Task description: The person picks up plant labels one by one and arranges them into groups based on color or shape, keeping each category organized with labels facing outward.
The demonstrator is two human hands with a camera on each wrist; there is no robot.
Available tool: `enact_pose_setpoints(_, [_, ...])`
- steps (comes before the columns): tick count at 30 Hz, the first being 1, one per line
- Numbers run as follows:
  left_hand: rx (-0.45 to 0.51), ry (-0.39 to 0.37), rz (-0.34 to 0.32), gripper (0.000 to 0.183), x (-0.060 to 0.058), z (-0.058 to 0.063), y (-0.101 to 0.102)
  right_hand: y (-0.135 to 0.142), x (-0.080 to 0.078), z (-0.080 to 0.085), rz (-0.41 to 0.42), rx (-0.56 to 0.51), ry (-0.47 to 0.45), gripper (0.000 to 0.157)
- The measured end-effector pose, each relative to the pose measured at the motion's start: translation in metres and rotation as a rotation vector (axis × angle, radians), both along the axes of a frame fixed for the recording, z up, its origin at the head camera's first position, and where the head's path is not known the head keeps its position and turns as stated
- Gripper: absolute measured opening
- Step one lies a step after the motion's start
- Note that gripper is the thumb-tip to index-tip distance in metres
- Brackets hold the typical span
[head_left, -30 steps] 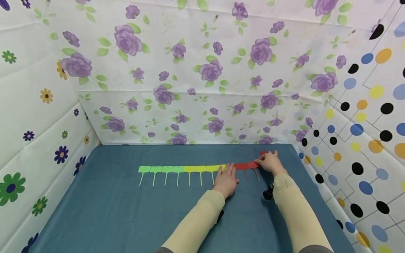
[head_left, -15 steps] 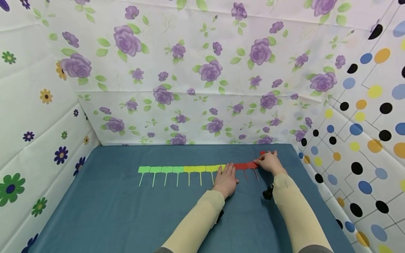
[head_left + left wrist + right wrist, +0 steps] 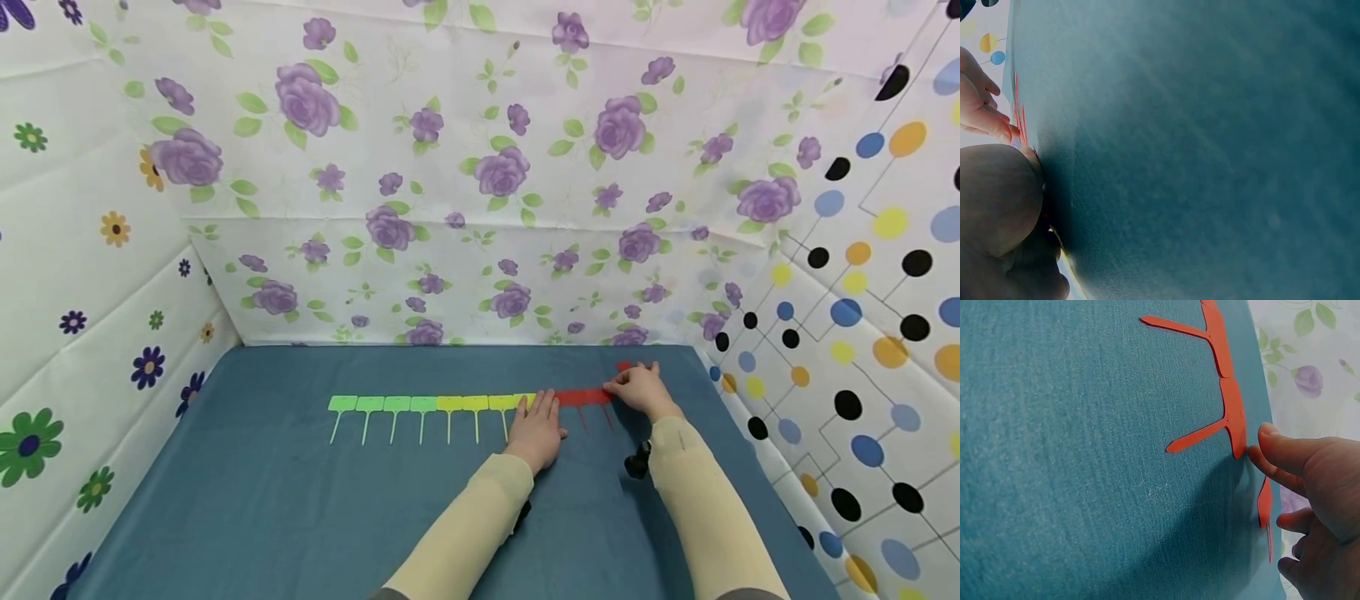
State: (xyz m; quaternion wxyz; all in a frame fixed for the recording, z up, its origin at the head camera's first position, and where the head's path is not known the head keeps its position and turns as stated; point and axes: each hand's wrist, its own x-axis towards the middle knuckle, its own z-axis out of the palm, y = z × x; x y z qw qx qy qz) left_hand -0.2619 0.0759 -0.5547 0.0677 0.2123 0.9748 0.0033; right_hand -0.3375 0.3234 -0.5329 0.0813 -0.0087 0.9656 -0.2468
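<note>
T-shaped plastic plant labels lie side by side in a row across the blue cloth, their stems toward me. Green labels (image 3: 384, 403) form the left part, yellow labels (image 3: 462, 402) the middle, red labels (image 3: 572, 397) the right. My left hand (image 3: 536, 433) rests with fingers extended over the join of yellow and red, hiding part of it. At the right end, the index fingertip of my right hand (image 3: 641, 392) touches the edge of the last red label (image 3: 1233, 415); the thumb is close above. Another red label (image 3: 1264, 503) lies beyond, partly behind this hand.
The blue cloth (image 3: 285, 517) covers the table up to a flower-patterned backdrop (image 3: 450, 283). A dotted sheet (image 3: 870, 400) stands at the right and a flowered sheet (image 3: 75, 358) at the left. A black wrist device (image 3: 637, 460) hangs under the right forearm.
The last red label in the row has turned slightly, its right end coming toward me, more in line with the others. Both hands stay almost in place; the head view has shifted slightly.
</note>
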Motion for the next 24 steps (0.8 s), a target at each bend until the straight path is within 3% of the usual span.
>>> enact_pose_setpoints(24, [0.025, -0.009, 0.002, 0.064, -0.0004, -0.0003, 0.0003, 0.0072, -0.0013, -0.0063, -0.014, -0.019, 0.027, 0.027])
